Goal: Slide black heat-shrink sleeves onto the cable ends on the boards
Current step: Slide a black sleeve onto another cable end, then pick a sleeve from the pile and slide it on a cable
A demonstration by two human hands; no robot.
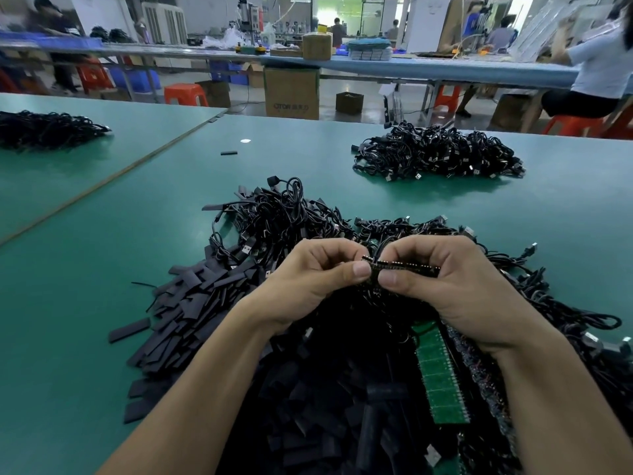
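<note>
Our left hand (308, 275) and right hand (455, 289) both pinch a board strip (404, 267) mid-frame. Loose black sleeves (191, 303) pile up lower left.

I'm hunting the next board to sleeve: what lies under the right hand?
A green board panel among black cables runs out from beneath the right hand, which pinches a dark board strip with the left hand. The hand covers its far end.

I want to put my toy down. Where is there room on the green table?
Bare table left of the sleeve pile, and between the near cable heap and the far cable pile. Crowded around the left hand and right hand.
</note>
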